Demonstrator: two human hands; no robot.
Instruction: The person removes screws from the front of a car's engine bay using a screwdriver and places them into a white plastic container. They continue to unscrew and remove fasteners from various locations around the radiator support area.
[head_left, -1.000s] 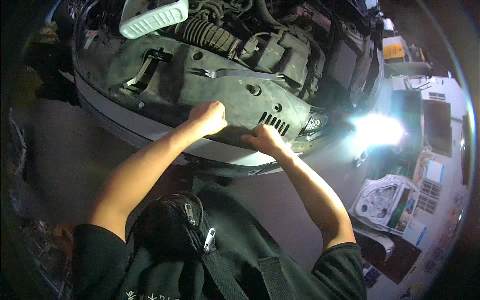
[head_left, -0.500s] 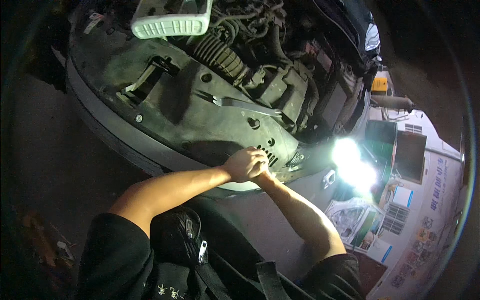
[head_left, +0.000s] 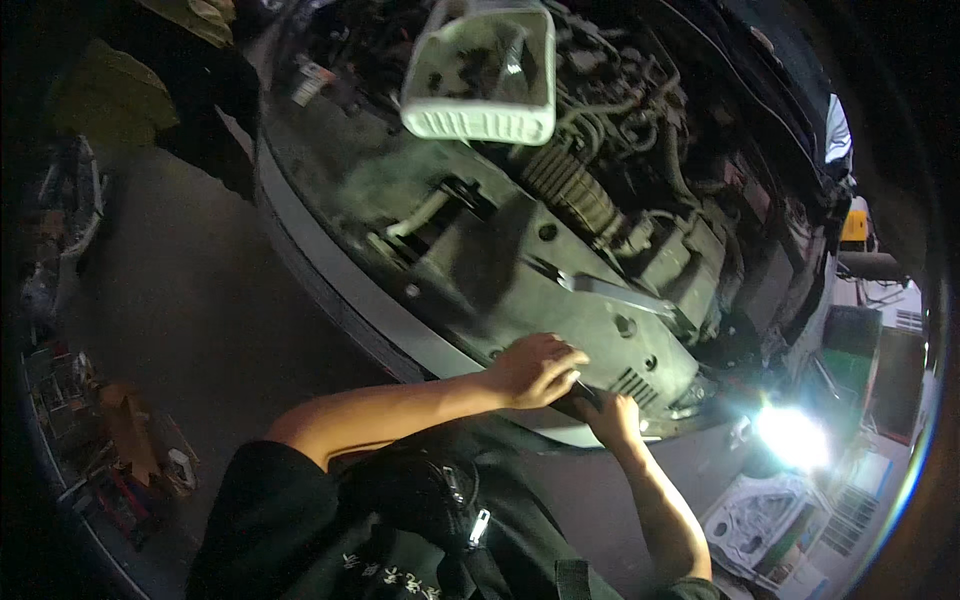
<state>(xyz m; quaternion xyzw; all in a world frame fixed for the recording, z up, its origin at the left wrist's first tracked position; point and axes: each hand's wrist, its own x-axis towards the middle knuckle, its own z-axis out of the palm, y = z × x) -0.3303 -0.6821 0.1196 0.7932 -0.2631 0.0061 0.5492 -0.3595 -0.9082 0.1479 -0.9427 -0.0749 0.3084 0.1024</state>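
I lean over the open engine bay of a car. My left hand (head_left: 535, 368) is curled into a fist on the front edge of the grey plastic cover panel (head_left: 500, 265), near its slotted vent (head_left: 632, 385). A short dark tool (head_left: 584, 391) sticks out of that fist toward my right hand (head_left: 613, 418). The right hand sits just below, at the panel's lower edge. Its fingers reach up under the edge and are hidden.
A white plastic tray (head_left: 480, 75) rests on the engine. A flat metal bar (head_left: 612, 291) lies on the panel. A bright work lamp (head_left: 795, 436) glares at the lower right beside boxes and papers (head_left: 760, 520). Clutter lines the floor on the left (head_left: 110, 450).
My hands, apart a second ago, have come together at the panel's front edge near the vent. The view has swung so that the car sits higher and more tilted.
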